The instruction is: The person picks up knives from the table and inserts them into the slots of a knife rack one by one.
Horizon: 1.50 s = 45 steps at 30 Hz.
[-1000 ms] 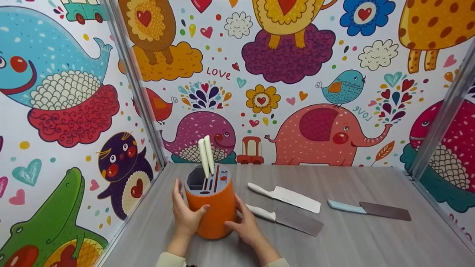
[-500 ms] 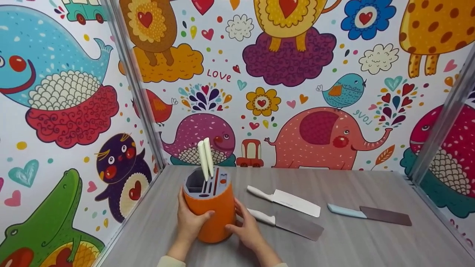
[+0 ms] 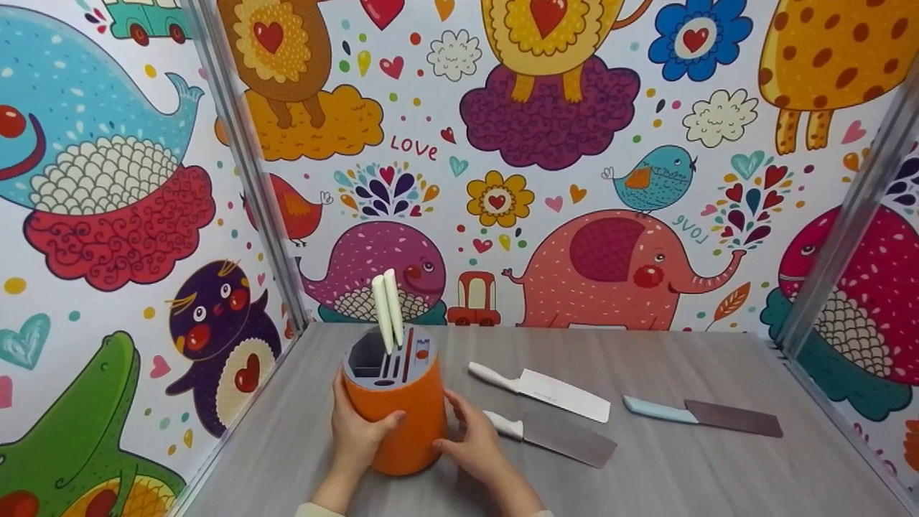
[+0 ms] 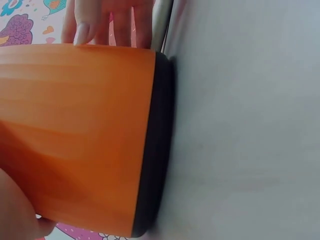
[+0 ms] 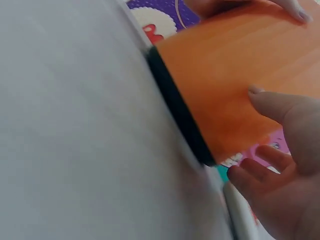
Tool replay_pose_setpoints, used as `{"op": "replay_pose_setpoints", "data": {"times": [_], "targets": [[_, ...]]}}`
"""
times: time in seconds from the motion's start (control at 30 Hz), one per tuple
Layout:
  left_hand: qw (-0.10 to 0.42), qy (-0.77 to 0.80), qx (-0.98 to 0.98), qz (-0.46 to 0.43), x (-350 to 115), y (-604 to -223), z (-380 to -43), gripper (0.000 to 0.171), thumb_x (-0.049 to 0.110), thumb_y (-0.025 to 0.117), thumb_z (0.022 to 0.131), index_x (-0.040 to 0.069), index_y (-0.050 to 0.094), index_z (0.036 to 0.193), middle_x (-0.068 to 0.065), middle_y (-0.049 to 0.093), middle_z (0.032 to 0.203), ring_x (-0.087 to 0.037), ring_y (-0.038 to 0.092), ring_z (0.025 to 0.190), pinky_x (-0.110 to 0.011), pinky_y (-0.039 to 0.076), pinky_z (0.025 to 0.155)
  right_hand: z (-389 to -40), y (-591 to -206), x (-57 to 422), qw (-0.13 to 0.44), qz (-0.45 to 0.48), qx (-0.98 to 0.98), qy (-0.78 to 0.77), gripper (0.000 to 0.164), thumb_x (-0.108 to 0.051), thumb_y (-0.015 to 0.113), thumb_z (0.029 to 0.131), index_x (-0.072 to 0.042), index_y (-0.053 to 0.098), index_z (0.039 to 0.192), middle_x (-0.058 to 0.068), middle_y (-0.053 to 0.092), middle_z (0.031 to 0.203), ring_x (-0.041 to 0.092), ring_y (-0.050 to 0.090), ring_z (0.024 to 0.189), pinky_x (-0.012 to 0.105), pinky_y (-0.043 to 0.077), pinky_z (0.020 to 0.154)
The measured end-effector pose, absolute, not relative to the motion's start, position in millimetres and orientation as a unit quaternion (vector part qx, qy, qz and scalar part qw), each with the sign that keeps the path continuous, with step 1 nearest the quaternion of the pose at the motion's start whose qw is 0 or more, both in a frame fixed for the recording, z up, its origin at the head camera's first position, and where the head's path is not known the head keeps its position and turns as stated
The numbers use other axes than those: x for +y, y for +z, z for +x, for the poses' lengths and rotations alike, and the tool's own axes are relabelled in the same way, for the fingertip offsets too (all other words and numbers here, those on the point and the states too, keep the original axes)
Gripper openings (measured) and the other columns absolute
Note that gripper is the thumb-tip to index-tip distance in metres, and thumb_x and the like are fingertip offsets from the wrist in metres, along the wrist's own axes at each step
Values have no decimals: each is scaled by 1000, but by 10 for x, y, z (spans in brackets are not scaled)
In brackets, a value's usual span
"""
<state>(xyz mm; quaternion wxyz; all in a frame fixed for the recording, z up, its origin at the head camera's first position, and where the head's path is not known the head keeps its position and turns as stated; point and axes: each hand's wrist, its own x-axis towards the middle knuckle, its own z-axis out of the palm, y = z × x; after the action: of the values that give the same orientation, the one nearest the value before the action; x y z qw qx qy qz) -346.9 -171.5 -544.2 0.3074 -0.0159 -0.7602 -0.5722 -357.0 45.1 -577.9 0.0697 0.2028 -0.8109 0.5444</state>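
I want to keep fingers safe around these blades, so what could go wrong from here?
The right hand is close to the handle of the gray-bladed cleaver, so moving it right might knock that cleaver.
The orange knife block has two cream knife handles sticking up; tipping it could let those knives slide out.
The left hand grips the block, but the right hand's grip looks looser, so it might swing unevenly.

The knife block [image 3: 413,427], lower centre, appears to be smooth, satin-finished plastic. Right of centre, the grey-bladed cleaver [image 3: 556,435] shows smooth metal, and the tabletop [image 3: 689,477] has a matt, wood-grained surface.
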Motion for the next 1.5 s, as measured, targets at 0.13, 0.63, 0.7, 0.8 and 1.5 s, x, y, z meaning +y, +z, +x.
{"op": "replay_pose_setpoints", "data": {"times": [0.13,0.63,0.7,0.8,1.5], "targets": [[305,-573,-760,-12,-1730,-5414,-3467,119,22,94,62,28,20,156,1,45,150,-7,48,123,-7,33,103,-3623,-5710,603,148,195,-853,461,67,-10,84,69,-20,61,131,5,63,125,31,60,117,47,50,99],[286,-580,-762,-12,-1659,-5433,-3490,118,26,92,65,27,18,157,-1,42,152,-12,48,126,-38,37,115,-3739,-5785,1128,159,94,-914,361,48,7,77,62,-2,71,109,19,65,114,40,58,113,53,47,97],[290,-580,-761,-15,-1656,-5431,-3491,118,25,92,65,26,19,157,-2,43,152,-14,48,126,-46,37,115,-3746,-5794,1141,165,95,-915,355,46,10,73,62,-1,72,106,18,67,111,40,59,112,52,48,97],[290,-577,-763,-10,-1661,-5424,-3484,117,26,92,65,25,19,156,0,44,151,-11,49,125,-42,38,114,-3745,-5807,1141,180,105,-914,348,43,13,70,61,-1,73,102,15,71,102,37,64,104,49,51,92],[277,-584,-763,-2,-1713,-5456,-3459,114,26,92,66,31,20,154,4,44,150,-8,49,123,-18,36,108,-3702,-5817,1039,162,94,-925,329,28,14,67,68,-2,75,90,9,74,87,28,70,85,42,57,75]]}}
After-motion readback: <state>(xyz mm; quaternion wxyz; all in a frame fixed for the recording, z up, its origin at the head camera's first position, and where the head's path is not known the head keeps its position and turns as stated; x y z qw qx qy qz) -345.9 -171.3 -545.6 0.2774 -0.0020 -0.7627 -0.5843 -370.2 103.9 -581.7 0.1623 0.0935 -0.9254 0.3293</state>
